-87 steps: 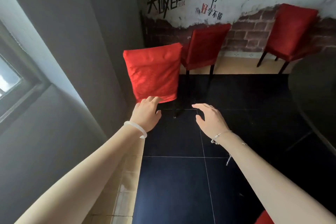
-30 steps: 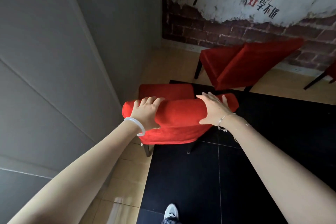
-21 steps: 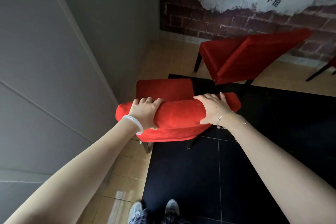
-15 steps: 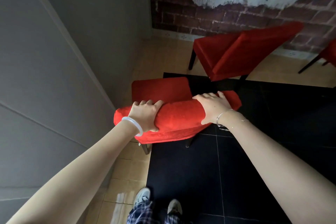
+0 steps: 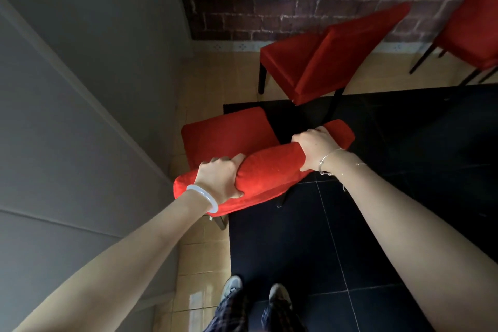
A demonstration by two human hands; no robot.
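Head view: by the wall (image 5: 80, 89), the chair (image 5: 269, 170) has swung since a moment ago, its back now slanting away to the right. Left grip (image 5: 221, 179) and right grip (image 5: 316, 147) clench its top, fingers curled tighter than before.

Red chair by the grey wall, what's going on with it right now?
A person stands behind the red fabric-covered chair and grips the top of its backrest with both hands: the left hand near the left end, the right hand near the right end. The chair sits beside the grey wall, where tan tiles meet the black tiled floor. Whether its legs have left the floor is unclear. A second red chair stands further back by the brick-patterned wall.
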